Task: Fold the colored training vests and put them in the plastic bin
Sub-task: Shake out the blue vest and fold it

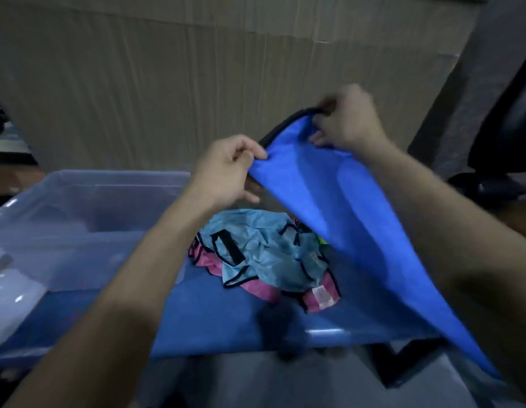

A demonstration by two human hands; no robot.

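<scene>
Hands raise a royal-blue vest (329, 184) by its black-trimmed top edge, above a blue work surface (226, 328). To fold it well, the two grip points should probably be drawn level and apart so the cloth hangs flat, then brought together edge to edge (a slack, twisted drape, as seen here, would likely fold crooked). The left hand (226, 169) pinches the trim between thumb and curled fingers at the lower end of the edge; the right hand (348, 119) grips the higher end, its fingers curled round the black binding. The trim arcs between the two hands, and the body of the vest falls away below and to the right, toward the viewer. A light-blue vest (256, 248) lies crumpled on the surface under the hands, on top of a pink vest (317, 295). The clear plastic bin (88, 195) stands just left of the pile; what it holds cannot be told.
</scene>
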